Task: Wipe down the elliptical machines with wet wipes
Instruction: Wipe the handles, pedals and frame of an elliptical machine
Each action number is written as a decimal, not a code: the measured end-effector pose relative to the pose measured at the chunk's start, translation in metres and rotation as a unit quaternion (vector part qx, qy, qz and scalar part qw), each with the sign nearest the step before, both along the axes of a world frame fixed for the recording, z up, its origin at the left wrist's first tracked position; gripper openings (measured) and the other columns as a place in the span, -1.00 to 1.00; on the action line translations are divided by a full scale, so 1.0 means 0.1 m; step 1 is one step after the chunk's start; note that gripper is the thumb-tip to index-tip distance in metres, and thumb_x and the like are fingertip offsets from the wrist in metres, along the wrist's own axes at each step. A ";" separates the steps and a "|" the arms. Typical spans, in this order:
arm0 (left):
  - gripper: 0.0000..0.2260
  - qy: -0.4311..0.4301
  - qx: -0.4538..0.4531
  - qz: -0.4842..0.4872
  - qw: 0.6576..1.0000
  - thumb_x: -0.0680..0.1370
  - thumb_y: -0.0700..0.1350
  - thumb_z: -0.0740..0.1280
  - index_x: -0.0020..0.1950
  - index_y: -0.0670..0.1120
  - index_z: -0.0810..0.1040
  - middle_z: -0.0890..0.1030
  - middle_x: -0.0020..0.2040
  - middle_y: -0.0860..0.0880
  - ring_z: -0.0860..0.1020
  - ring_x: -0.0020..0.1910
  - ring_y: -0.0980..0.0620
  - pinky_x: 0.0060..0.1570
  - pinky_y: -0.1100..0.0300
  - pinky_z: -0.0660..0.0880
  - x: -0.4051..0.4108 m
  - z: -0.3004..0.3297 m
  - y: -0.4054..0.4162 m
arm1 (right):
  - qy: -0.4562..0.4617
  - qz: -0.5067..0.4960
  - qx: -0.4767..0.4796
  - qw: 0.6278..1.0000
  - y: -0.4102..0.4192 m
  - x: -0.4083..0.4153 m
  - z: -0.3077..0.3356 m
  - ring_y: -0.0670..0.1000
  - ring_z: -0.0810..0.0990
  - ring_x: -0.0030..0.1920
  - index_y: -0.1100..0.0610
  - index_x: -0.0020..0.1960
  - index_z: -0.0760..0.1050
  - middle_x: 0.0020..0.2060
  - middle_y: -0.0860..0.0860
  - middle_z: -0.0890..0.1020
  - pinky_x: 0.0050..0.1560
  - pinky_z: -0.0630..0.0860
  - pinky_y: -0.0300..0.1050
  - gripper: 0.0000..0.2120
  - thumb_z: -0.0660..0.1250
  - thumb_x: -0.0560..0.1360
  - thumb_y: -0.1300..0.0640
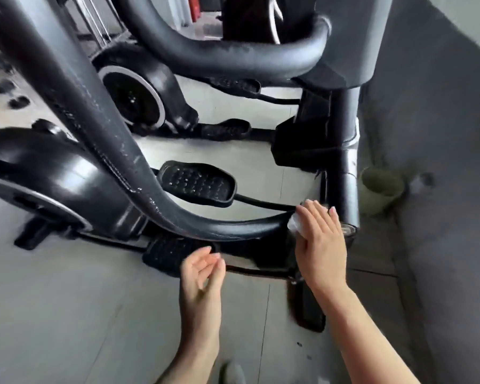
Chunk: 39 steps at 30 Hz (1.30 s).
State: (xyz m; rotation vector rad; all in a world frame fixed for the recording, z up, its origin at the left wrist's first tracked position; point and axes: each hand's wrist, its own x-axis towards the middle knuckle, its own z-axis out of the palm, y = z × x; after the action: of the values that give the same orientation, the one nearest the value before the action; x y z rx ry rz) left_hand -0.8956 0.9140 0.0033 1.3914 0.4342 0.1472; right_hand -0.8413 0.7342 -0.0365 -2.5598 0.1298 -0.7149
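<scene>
The wipe (294, 223) sat bunched and white under the right hand (320, 239), pressed against the near end of the handlebar (155, 195), next to the upright post (344, 162). Only a small crumpled edge showed, so its long axis could not be told. The bar itself ran from upper left down and curved right toward the post. The right hand's fingers lay nearly straight over the wipe. The left hand (203, 275) hovered just below the bar, fingers loosely curled, holding nothing. A pedal (198, 182) lay beyond the bar, above the grey floor (67, 314).
</scene>
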 end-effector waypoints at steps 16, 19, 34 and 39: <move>-0.66 -0.211 0.018 -0.040 0.976 0.53 0.10 0.22 0.27 0.05 0.49 0.57 0.28 0.01 0.53 0.30 -0.03 0.20 0.14 0.50 -0.02 0.34 0.51 | -0.119 0.094 0.422 0.894 0.86 -0.26 0.88 -0.21 0.59 0.08 0.00 0.16 0.56 0.10 -0.16 0.63 0.15 0.44 -0.35 -0.73 0.12 0.66 0.21; -0.63 -0.216 0.018 -0.047 0.975 0.53 0.12 0.21 0.30 0.05 0.48 0.56 0.32 0.01 0.52 0.32 0.00 0.23 0.16 0.50 -0.03 0.35 0.47 | -0.061 -0.006 0.161 0.985 0.44 -0.13 0.47 0.09 0.65 0.03 0.20 0.15 0.56 0.08 0.05 0.66 -0.05 0.37 -0.34 -0.71 0.19 0.52 0.38; -0.16 -0.178 0.091 0.049 0.979 0.30 0.63 0.05 0.29 0.06 0.51 0.60 0.27 0.13 0.54 0.28 0.12 0.32 0.10 0.37 -0.05 0.74 0.42 | -0.149 0.373 0.436 0.805 1.27 0.13 1.96 -0.18 0.39 -0.33 0.17 -0.16 0.47 -0.42 -0.06 0.43 -0.25 0.36 -0.29 -0.76 0.19 0.64 0.14; -0.34 -0.245 0.111 0.131 0.954 0.49 0.45 -0.11 0.30 0.10 0.49 0.60 0.28 0.10 0.55 0.29 0.08 0.36 0.04 0.38 -0.13 1.22 0.47 | -0.475 0.483 0.221 0.701 1.37 0.47 2.38 0.25 0.53 0.26 0.47 0.17 0.53 0.16 0.33 0.57 0.35 0.43 0.06 -0.76 0.23 0.53 0.50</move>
State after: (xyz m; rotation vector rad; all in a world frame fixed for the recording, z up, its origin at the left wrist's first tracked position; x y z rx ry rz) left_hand -0.9089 0.9614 0.1249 1.4505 0.1856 0.7625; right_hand -0.7943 0.8709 0.2018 -1.2016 -1.1352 -1.2015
